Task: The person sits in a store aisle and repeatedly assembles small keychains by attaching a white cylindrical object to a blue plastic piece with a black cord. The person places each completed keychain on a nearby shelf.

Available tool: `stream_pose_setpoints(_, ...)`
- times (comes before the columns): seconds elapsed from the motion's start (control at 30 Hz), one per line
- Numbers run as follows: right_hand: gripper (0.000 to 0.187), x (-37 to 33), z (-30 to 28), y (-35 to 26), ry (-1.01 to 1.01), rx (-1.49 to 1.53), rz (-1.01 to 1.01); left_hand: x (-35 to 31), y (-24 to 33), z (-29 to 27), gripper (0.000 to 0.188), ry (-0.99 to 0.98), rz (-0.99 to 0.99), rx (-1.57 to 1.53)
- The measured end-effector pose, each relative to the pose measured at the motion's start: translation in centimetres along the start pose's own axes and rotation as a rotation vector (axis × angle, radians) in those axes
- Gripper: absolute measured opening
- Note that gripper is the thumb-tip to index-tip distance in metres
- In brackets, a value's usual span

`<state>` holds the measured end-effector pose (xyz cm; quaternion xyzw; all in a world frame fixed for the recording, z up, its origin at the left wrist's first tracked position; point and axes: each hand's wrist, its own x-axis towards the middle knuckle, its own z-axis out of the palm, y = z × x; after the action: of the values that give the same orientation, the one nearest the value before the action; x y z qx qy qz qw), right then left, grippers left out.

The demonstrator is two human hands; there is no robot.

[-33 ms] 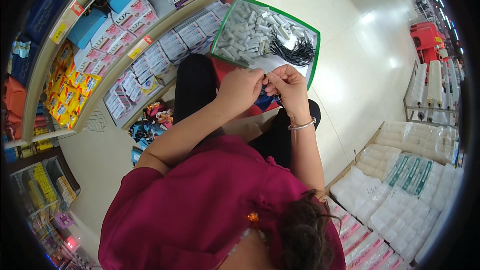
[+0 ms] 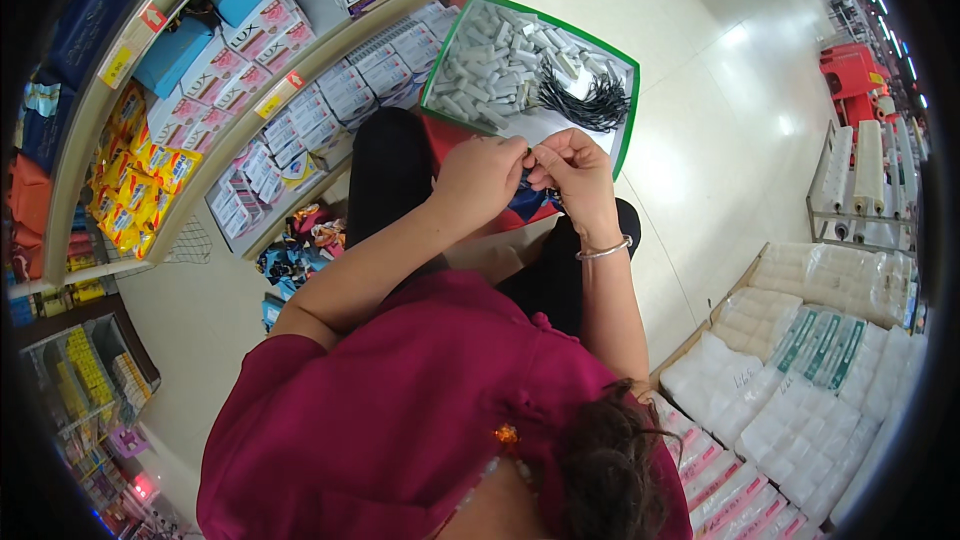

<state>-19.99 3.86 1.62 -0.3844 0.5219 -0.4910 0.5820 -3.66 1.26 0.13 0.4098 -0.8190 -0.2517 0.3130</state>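
Note:
My left hand (image 2: 482,178) and my right hand (image 2: 580,178) meet fingertip to fingertip just in front of a green-rimmed tray (image 2: 632,130). Both are closed in a pinch. A small dark blue item (image 2: 530,202) shows between and below the fingers; its kind is too hidden to tell. The tray holds a heap of small grey-white plastic pieces (image 2: 490,65). On its right side lies a bundle of thin black cords (image 2: 590,100). Under the tray is a red surface (image 2: 440,140), partly covered by my hands and left knee.
Shelves (image 2: 215,150) with boxed soap (image 2: 235,70) and yellow packets (image 2: 140,180) rise on the left. Colourful packets (image 2: 300,255) lie low beside my left leg. On the right are stacked white paper packs (image 2: 770,380) and a rack of rolls (image 2: 865,170). Pale tiled floor (image 2: 690,190) runs between.

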Motion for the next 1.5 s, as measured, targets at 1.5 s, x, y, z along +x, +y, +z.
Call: stream_pose_setpoints(1.5,0.020,1.3,-0.8,-3.3,-0.283,-0.392,0.267,-1.0,-2.8,-0.5,0.016,-0.105,-0.408,-0.895)
